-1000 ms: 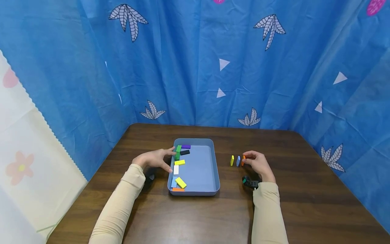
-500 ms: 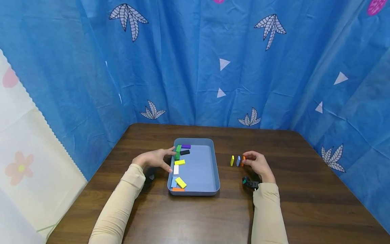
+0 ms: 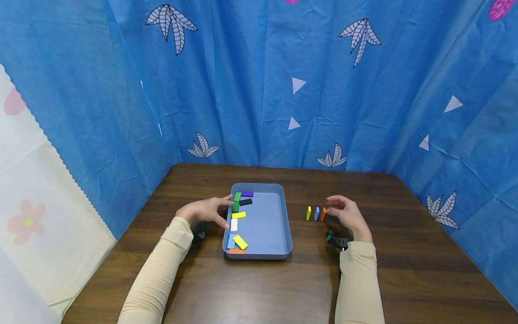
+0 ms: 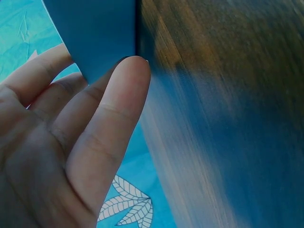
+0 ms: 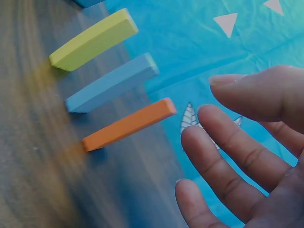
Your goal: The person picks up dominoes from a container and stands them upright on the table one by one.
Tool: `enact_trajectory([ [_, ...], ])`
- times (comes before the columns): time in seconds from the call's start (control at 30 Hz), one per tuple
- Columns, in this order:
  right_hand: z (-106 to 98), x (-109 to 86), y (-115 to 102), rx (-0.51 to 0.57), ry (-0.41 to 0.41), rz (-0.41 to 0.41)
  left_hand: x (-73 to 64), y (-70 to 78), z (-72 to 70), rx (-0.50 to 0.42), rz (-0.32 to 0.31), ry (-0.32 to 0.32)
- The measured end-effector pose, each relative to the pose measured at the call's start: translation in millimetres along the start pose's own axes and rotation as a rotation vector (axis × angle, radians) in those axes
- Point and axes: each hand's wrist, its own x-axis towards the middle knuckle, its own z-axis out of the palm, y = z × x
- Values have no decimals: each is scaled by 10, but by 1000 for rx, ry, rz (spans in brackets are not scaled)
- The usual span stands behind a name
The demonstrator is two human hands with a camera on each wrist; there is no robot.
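Three dominoes stand upright in a row on the table, right of the tray: a yellow domino [image 3: 309, 213], a light blue domino [image 3: 316, 213] and an orange domino [image 3: 323, 214]. My right hand [image 3: 347, 216] is just right of the orange one, apart from it and holding nothing; the right wrist view shows a gap between its fingers [image 5: 209, 154] and the orange domino [image 5: 130, 124]. My left hand [image 3: 205, 211] rests at the left wall of the blue-grey tray [image 3: 288, 234], fingers spread along the rim. In the left wrist view the thumb [image 4: 126, 90] lies against the tray's outer wall [image 4: 104, 33].
Along the tray's left side lie several flat dominoes, among them a purple domino [image 3: 247, 194], a black domino [image 3: 245, 202], a white domino [image 3: 234, 225] and a yellow domino [image 3: 240, 242]. A blue curtain [image 3: 243, 90] hangs behind the brown table [image 3: 259, 288].
My right hand has let go of the orange domino and drawn back slightly to the right. The orange domino stays standing. The left hand and tray have not moved.
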Motion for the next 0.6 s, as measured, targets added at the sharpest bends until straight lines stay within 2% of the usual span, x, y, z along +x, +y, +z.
enact_trajectory([
  [0.6, -51, -16, -334, -36, 49, -70, 3, -20, -9, 1, 9, 2],
])
